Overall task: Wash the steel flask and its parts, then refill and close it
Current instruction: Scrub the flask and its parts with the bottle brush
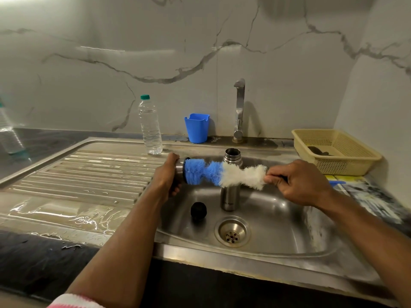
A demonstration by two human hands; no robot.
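We take the steel sink [278, 221] as our landmark. Upright in its basin, just behind the round perforated drain [232, 231], stands the steel flask [230, 192], a smooth brushed-metal cylinder with a narrower threaded neck, its mouth open. Left of the flask on the basin floor lies a small black rounded stopper [198, 210], matte and dull.

Above the basin's left rim our left hand [167, 177] curls its fingers round a short steel cup lid [179, 172] with a dark rim, held on its side. Our right hand [298, 182] pinches the handle end of a bottle brush [222, 174], fingers closed tight on it. The brush lies level in front of the flask's upper body; its bristles are fluffy, blue at the end that enters the lid and white toward the right hand.

Left of the sink stretches the ribbed steel draining board [89, 174], wet and glossy. At the board's far edge stands a clear plastic water bottle [150, 127] with a green cap. Behind the sink we see a blue plastic cup [197, 127] with a squarish rim and a tall chrome tap [239, 110] against veined marble wall. Right of the sink sits a cream lattice basket [338, 150] holding something dark that we cannot identify.
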